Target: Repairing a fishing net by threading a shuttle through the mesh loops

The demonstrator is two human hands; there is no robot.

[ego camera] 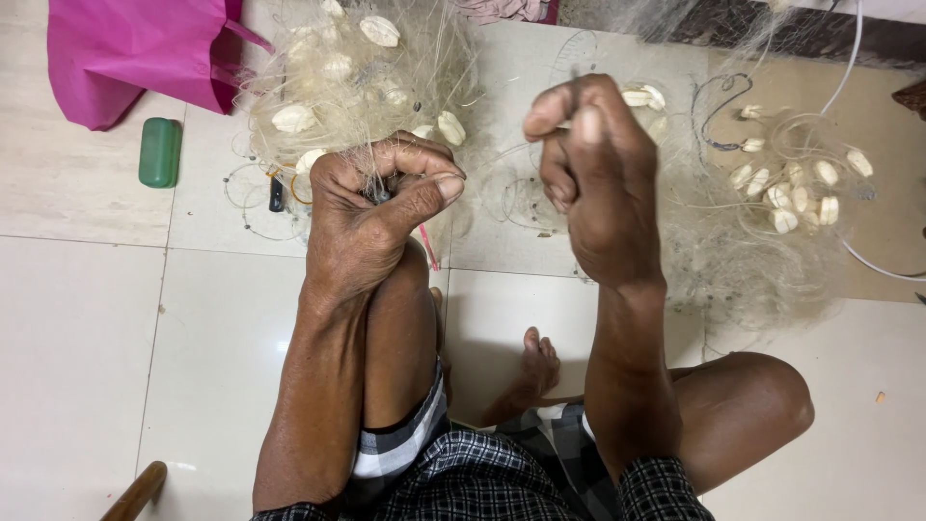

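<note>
My left hand [371, 212] is closed on a bunch of fine pale fishing net [357, 82] and rests above my raised knee. My right hand [588, 164] is held up beside it, its fingers pinched on a thin line or small tool that is mostly hidden. Net mesh with several white oval floats lies heaped on the tiled floor beyond both hands. A second heap of net with floats [786, 193] spreads to the right.
A pink bag [135, 53] lies at the top left, with a small green container [159, 151] beside it. A thin pink stick [428, 247] lies near my knee. A wooden handle [137, 492] pokes in at the bottom left. My foot [536, 367] rests on the tiles.
</note>
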